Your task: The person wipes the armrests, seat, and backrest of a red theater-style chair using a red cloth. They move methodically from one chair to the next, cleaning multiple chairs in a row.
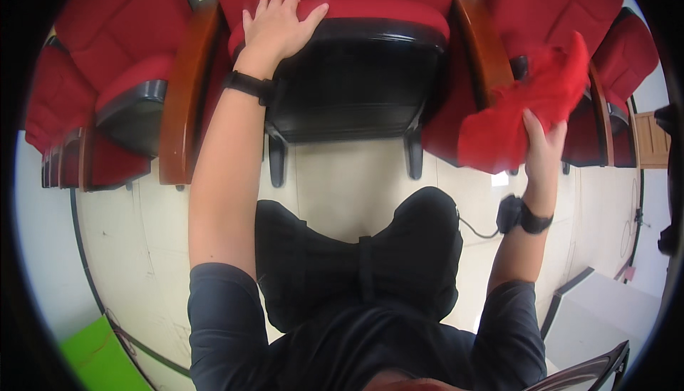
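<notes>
My left hand (274, 26) rests with spread fingers on the front left of a red padded seat (370, 9), which has a black underside (349, 81). Off to the right, my right hand (544, 142) grips a bright red cloth (509, 120). The cloth is bunched and a little blurred, and its upper end sticks up past my fingers. It hangs in front of the right-hand wooden armrest (479, 42) and the neighbouring seat. Part of my right hand's fingers is hidden behind the cloth.
More red seats (121, 28) stand in the row on both sides, with another wooden armrest (189, 99) at left. Pale floor tiles (335, 184) lie below. A green panel (103, 352) is at lower left, a white box-like piece (598, 320) at lower right.
</notes>
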`<state>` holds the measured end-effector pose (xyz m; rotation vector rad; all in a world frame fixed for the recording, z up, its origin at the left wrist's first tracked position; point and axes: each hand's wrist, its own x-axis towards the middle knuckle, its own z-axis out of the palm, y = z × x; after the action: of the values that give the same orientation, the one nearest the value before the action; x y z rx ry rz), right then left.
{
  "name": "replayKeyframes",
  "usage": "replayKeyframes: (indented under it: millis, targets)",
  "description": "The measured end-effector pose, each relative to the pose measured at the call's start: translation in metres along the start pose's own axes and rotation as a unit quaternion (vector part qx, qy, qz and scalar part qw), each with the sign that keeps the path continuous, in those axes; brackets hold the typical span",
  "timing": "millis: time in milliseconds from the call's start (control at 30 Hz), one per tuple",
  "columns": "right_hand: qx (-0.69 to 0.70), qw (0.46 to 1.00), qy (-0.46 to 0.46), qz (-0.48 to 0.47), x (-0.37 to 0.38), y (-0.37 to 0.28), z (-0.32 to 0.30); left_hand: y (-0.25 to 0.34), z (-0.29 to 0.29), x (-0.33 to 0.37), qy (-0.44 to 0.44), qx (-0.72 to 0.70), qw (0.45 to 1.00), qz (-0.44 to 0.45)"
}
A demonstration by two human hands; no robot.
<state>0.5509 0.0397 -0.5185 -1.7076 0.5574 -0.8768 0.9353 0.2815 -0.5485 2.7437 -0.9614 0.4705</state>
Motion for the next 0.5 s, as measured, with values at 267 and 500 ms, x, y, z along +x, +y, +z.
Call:
replayKeyframes:
  millis: [267, 500]
  targets:
    - [-0.182, 0.98, -0.05, -0.064, 0.026, 0.02, 0.027, 0.001, -0.005, -0.003, -0.028, -0.007, 1.0, 0.005]
    - [-0.164, 0.984, -0.029, -0.067, 0.029, 0.024, 0.028, 0.01, -0.027, -0.036, 0.0, -0.031, 1.0, -0.003]
